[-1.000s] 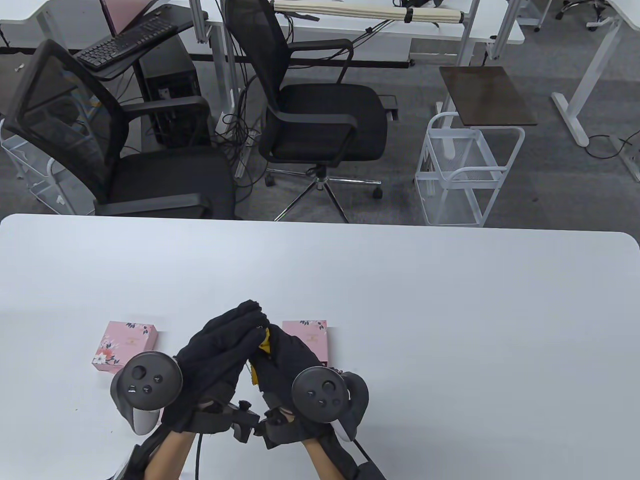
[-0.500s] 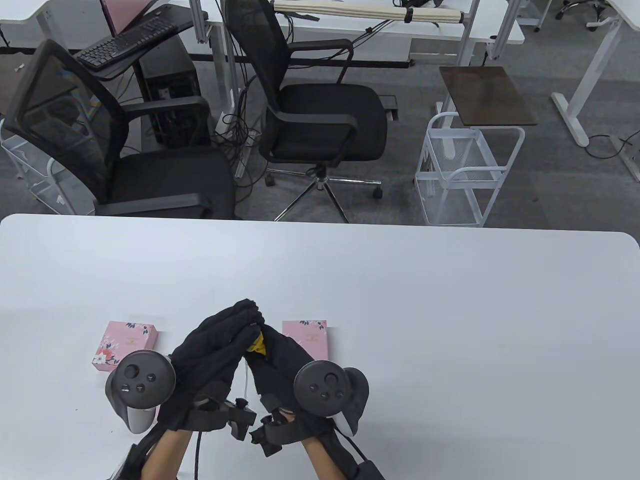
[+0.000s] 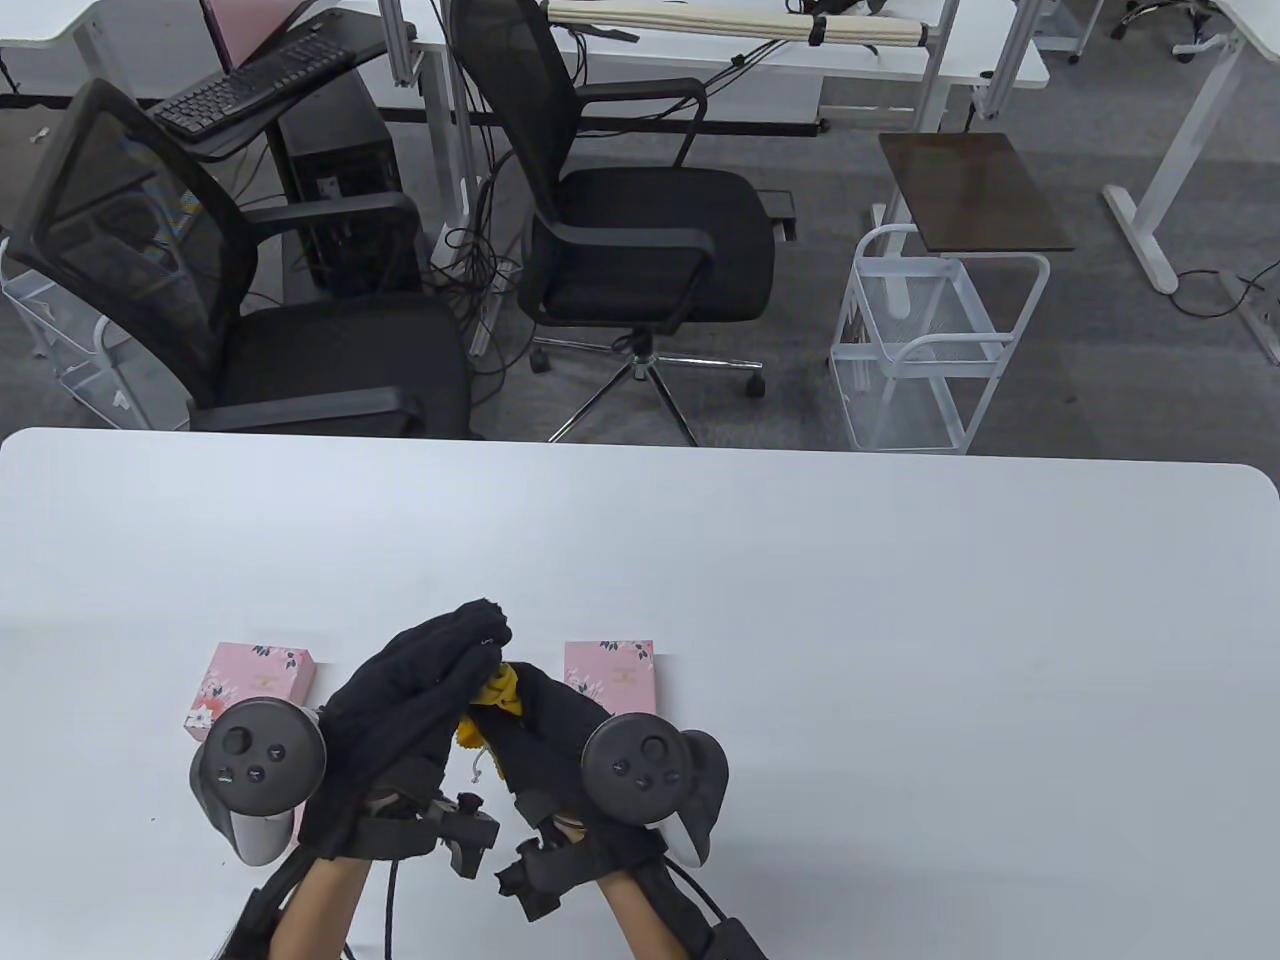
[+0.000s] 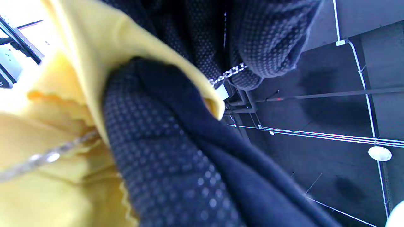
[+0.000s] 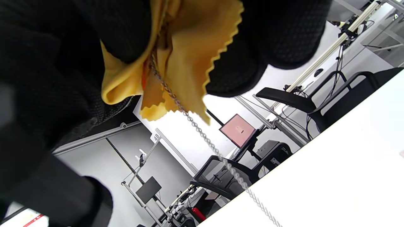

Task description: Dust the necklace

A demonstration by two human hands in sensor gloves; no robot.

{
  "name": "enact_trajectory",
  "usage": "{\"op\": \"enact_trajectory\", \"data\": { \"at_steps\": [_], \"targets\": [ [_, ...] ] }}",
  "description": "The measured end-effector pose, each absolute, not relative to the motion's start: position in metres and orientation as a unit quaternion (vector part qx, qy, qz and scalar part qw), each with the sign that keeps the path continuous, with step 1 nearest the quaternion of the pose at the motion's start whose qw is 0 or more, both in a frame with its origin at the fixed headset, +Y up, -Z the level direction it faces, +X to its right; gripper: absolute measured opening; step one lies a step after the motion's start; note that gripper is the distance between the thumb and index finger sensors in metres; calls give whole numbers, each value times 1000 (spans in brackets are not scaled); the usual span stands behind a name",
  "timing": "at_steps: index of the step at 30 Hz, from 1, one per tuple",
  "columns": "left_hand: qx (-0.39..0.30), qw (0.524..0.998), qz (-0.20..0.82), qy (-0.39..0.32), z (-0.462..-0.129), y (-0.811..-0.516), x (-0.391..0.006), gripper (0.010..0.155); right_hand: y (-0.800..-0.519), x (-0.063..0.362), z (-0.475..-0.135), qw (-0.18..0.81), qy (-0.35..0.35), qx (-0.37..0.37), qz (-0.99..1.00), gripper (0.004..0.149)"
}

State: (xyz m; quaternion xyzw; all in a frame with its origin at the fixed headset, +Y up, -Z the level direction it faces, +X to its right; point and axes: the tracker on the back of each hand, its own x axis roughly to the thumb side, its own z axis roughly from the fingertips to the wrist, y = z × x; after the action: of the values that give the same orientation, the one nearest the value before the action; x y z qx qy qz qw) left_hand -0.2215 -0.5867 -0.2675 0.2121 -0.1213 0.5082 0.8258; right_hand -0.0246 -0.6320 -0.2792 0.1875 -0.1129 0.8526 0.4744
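In the table view my two gloved hands meet fingertip to fingertip above the white table (image 3: 820,600), near its front edge. The left hand (image 3: 476,632) pinches a thin silver necklace chain (image 4: 228,72) between its fingertips. My right hand (image 3: 528,695) grips a yellow cloth (image 3: 497,688) folded round the chain. In the right wrist view the zigzag-edged cloth (image 5: 186,63) wraps the chain (image 5: 208,142), which hangs out below it towards the tabletop. A short loose end of the chain (image 3: 478,765) dangles between my wrists.
Two small pink flowered boxes lie on the table, one (image 3: 262,680) left of my hands and one (image 3: 612,672) right of them. Beyond the far edge stand two black office chairs (image 3: 640,230) and a white wire cart (image 3: 930,350).
Both hands have drifted slightly left and towards me. More of the yellow cloth shows between the palms, and the chain's loose end now hangs lower between my wrists.
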Motion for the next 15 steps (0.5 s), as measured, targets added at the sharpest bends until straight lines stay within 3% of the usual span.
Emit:
{"op": "enact_trajectory", "data": {
  "at_steps": [2, 15],
  "targets": [
    [217, 826, 506, -120, -268, -586, -223, 36, -630, -26, -280, 456, -108, 215, 857, 41],
    [234, 816, 514, -125, -263, -579, -231, 36, -646, -35, -285, 429, -82, 212, 874, 41]
  ]
}}
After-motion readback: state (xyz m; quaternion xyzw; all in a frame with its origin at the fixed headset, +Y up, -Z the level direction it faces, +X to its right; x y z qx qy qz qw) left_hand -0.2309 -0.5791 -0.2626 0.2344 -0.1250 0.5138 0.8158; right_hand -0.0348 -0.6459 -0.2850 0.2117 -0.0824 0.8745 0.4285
